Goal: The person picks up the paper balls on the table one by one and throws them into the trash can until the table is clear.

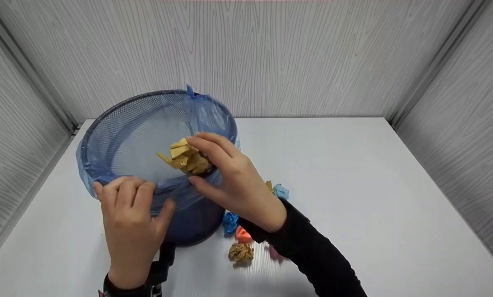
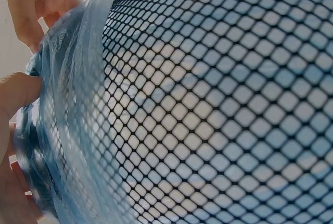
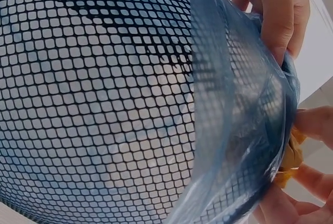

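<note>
A round dark mesh wastebasket [image 1: 197, 220] stands at the left of the table, lined with a thin blue plastic bag [image 1: 209, 113] folded over its rim. My left hand [image 1: 129, 218] grips the near rim, fingers hooked over the top and thumb on the outer side; the left wrist view shows that thumb [image 2: 21, 91] against the bag. Over the opening, by the right part of the near rim, my right hand [image 1: 240, 181] holds a crumpled ball of yellow paper [image 1: 186, 159] between thumb and fingers. In the right wrist view the yellow paper [image 3: 292, 156] shows just past the bag-covered rim.
Right of the wastebasket lie several crumpled paper balls: a blue one [image 1: 231, 222], an orange one [image 1: 243, 235], a brown one [image 1: 241, 253] and a light blue one [image 1: 280, 191]. My right forearm partly covers a pink one [image 1: 275, 252]. Pale wood-grain panels [image 1: 246, 57] enclose the white table [image 1: 354, 185].
</note>
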`<state>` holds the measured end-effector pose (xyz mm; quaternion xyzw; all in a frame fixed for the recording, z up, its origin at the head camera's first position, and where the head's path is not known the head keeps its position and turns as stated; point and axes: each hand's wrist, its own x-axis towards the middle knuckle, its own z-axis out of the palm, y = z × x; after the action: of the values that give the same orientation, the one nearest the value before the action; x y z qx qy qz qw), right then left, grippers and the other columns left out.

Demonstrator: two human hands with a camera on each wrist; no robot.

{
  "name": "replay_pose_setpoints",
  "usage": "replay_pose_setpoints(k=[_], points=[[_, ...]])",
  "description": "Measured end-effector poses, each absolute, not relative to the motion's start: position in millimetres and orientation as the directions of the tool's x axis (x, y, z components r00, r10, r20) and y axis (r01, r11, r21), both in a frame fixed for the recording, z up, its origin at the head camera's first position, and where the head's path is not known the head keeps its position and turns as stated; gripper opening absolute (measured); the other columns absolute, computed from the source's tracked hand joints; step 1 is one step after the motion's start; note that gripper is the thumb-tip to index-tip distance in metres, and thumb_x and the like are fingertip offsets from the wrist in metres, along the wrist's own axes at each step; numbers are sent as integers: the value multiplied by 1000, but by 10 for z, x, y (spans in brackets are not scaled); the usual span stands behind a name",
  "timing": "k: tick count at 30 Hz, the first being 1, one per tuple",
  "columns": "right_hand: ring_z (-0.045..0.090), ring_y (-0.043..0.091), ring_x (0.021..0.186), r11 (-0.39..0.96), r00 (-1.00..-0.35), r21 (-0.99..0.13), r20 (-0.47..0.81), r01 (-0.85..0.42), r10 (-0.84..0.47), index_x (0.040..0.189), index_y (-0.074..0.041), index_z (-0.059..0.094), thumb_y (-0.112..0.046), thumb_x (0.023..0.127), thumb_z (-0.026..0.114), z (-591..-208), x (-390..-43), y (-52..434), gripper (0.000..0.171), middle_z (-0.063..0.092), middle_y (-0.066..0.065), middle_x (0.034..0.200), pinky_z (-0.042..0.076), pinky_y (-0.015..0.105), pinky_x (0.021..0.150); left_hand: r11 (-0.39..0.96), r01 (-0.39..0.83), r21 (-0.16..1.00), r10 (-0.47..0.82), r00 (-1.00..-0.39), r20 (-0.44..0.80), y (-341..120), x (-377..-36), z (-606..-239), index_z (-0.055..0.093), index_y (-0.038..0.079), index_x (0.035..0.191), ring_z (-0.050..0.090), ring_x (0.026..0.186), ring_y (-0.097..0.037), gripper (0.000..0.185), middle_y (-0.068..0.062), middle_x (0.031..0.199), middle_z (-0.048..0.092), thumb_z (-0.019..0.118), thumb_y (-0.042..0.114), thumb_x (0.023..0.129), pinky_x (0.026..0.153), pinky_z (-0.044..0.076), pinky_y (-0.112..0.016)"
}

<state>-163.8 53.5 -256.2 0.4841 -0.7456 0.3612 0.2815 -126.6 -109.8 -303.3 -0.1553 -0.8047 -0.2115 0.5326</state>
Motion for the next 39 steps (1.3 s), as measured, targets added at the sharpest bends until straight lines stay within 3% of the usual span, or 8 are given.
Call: replay_pose_setpoints(k=[14,24,31,39], points=[[34,13,104,270,-323,-210,806,-940,-497,106,2,41,-13,76,47,-2617,-1626,579,34,35,13,111,30,21,78,861,478,172,21,-372,928,-1086,-1259,-3032,50,-2,67,39,76,-31,27,-14,69,45,50,23,60,84,9,-50],[42,18,95,243,-232,-129,854,-961,-466,100,1,44,-6,68,56,-2769,-1519,714,35,40,15,103,35,25,75,856,489,170,14,-350,936,-1073,-1244,-3011,49,-2,68,39,77,-31,38,-13,69,45,47,36,70,84,9,-50],[44,17,91,281,-254,-122,826,-952,-504,99,-1,46,-8,68,56,-2976,-1448,809,33,41,14,103,36,23,71,862,479,170,14,-357,934,-1076,-1249,-3009,49,-2,68,39,76,-31,30,-13,69,45,49,28,65,84,9,-51],[43,14,90,354,-337,-145,747,-924,-573,97,-3,50,-10,67,57,-3301,-1469,1012,32,43,10,103,37,20,70,856,489,168,15,-348,937,-1068,-1243,-3011,49,-2,68,38,76,-31,32,-13,69,45,49,31,67,84,9,-50]])
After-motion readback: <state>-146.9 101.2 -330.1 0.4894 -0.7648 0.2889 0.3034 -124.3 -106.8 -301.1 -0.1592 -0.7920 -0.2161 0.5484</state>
